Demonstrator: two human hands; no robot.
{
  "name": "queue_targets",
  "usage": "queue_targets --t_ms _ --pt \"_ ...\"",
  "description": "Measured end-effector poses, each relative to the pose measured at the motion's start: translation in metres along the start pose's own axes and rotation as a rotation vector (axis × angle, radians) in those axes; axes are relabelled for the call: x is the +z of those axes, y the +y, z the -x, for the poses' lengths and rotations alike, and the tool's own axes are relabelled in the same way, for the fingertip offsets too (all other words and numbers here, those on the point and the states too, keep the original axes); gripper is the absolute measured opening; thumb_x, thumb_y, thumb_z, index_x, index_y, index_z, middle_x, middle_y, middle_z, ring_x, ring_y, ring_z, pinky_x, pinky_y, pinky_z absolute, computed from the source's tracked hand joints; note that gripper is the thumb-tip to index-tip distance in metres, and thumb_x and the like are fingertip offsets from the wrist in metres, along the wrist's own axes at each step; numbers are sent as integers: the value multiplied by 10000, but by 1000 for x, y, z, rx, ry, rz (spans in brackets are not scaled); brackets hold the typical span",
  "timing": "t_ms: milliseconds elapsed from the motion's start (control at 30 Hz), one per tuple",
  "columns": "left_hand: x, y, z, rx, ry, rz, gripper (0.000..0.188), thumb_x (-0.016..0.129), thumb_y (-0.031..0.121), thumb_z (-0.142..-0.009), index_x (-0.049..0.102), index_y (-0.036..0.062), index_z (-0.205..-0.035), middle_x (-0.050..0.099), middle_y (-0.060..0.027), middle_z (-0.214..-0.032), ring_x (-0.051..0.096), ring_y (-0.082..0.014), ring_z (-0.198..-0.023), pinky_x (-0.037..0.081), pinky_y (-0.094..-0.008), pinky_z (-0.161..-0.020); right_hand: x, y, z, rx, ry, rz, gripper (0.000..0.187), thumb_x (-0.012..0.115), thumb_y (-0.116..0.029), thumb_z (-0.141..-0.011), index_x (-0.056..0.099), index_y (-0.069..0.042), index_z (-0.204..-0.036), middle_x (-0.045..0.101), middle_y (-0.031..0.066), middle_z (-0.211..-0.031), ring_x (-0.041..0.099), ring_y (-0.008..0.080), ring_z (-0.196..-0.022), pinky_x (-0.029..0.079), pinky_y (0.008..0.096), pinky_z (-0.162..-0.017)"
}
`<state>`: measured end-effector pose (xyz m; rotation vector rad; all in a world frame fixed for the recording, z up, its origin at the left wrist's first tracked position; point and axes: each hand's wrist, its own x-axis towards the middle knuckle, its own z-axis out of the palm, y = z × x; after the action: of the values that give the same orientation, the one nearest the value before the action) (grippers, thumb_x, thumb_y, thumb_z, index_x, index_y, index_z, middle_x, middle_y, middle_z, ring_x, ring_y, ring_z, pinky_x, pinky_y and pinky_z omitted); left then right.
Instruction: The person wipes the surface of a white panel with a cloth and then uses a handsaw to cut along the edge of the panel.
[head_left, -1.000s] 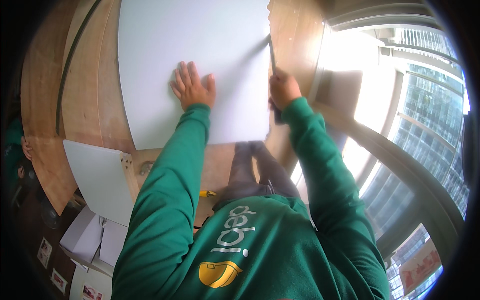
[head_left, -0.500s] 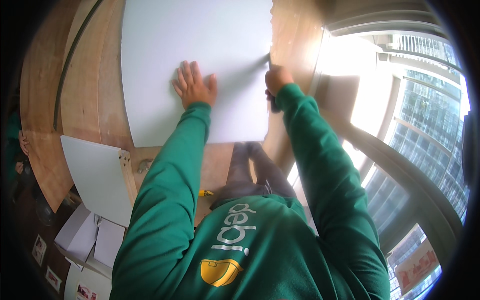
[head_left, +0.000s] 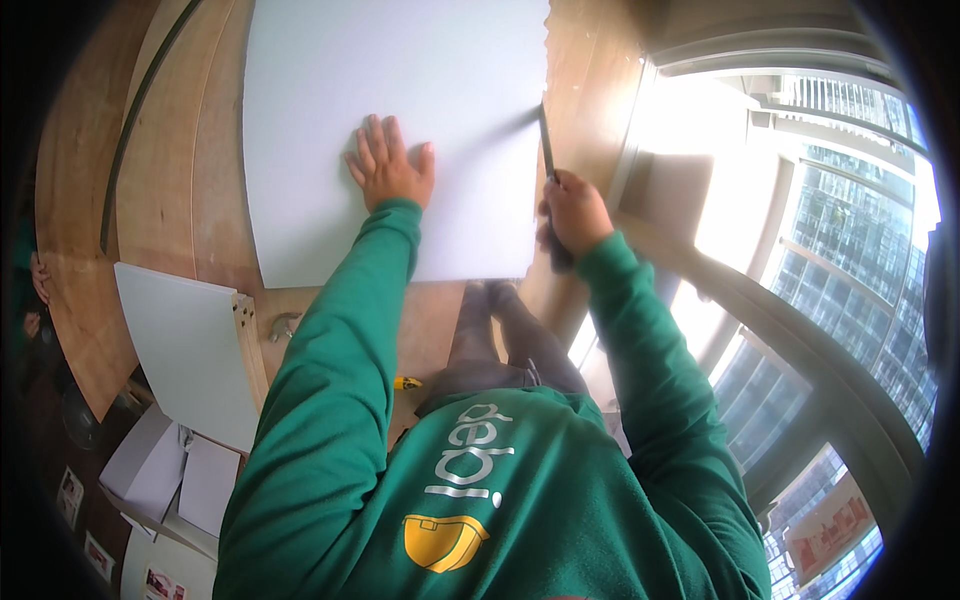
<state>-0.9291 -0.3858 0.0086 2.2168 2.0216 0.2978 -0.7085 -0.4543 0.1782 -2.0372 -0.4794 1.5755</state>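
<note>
A large white board lies flat in front of me, its right edge ragged and wavy. My left hand presses on it with spread fingers, holding nothing. At the right edge my right hand is closed round the black handle of a long narrow-bladed tool. The blade points away from me, and its tip is at the ragged edge. Whether it is a saw or a knife, I cannot tell. A shadow falls across the board from the tip.
Under the board is a wooden surface. To the left are a dark curved strip, a smaller white panel and an open white box. A metal tool lies by my left forearm. Windows line the right; another person's hand shows far left.
My right hand has drawn back toward me and slightly right with the tool, so more of the blade shows. The left hand stays flat on the board.
</note>
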Motion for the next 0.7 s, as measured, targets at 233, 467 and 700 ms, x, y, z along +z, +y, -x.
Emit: queue_targets --t_ms 233,467,700 --pt "-2 3 -1 -11 -25 -2 741 503 523 -938 354 109 -1535 241 -138 -1634 181 -341 -1511 90 -594 -1213 5 10 -15 5 12 164 276 385 -195 -1013 545 29 -1039 545 98 -663 595 214 -446 514 362 -411" --pt "-3 1 0 -23 -22 -40 727 482 539 -957 348 130 -1543 254 -110 -1638 170 -306 -1521 56 -560 -1223 18 8 -14 9 53 287 295 375 -193 -1003 553 40 -1035 587 128 -695 619 234 -472 510 381 -435" --pt "-3 2 2 -28 -52 -9 734 462 545 -966 318 132 -1555 220 -105 -1649 142 -304 -1528 42 -556 -1226 19 11 -42 92 67 312 329 381 -161 -975 569 69 -1117 630 162 -746 629 247 -493 512 388 -451"
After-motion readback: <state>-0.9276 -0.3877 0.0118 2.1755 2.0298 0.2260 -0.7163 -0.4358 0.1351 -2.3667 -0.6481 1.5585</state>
